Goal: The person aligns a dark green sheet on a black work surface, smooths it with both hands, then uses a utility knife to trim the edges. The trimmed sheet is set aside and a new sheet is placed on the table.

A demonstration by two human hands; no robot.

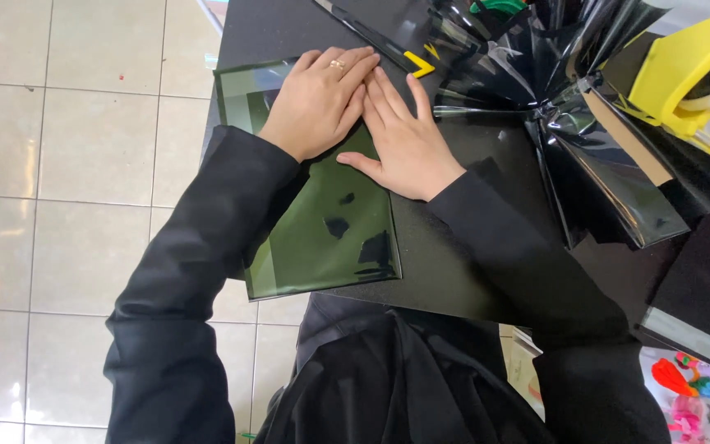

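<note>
Green-tinted film lies flat on the black bench, its near corner hanging just past the bench's edge over the tiled floor; the left hand, with a ring on one finger, rests palm-down and spread on the sheet's far part, grasping nothing; the right hand lies flat beside it, fingers touching the left hand's, pressing the sheet's right edge, likewise unclenched; crumpled dark film and a yellow tool sit well apart to the right.
</note>
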